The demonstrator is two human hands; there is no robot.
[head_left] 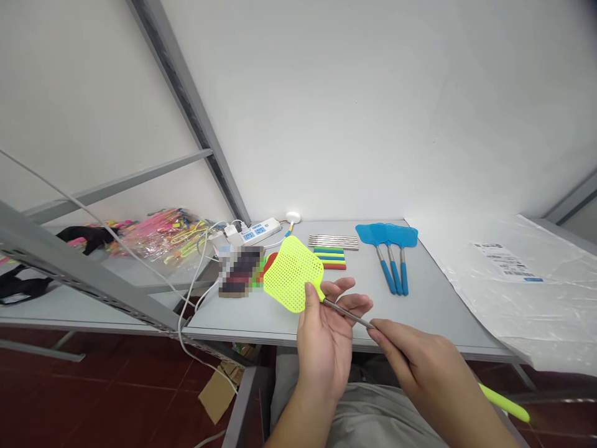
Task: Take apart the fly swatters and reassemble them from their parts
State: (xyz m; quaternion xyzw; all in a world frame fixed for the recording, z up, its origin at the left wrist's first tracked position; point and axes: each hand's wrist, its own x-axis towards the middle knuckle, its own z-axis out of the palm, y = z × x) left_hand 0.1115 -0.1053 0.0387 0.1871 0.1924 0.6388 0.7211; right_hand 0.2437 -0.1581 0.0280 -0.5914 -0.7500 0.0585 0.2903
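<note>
A yellow-green fly swatter (293,274) with a perforated head and a thin metal rod lies across both hands, above the table's front edge. My left hand (326,342) is palm up, its thumb against the neck of the head and its fingers loosely curled under the rod. Fingers of my right hand (415,354) pinch the rod further down. Beyond the right forearm a yellow-green handle (504,403) shows, in line with the rod. Behind the hands lie several metal rods (333,242), a row of coloured handle sleeves (330,258) and three blue fly swatters (392,255).
A white power strip (261,231) with cables stands at the back, near a pixelated patch. Bagged colourful items (158,239) lie left, past a grey metal upright (93,274). White plastic sheeting (494,292) covers the table's right side. Cardboard (217,395) is on the floor.
</note>
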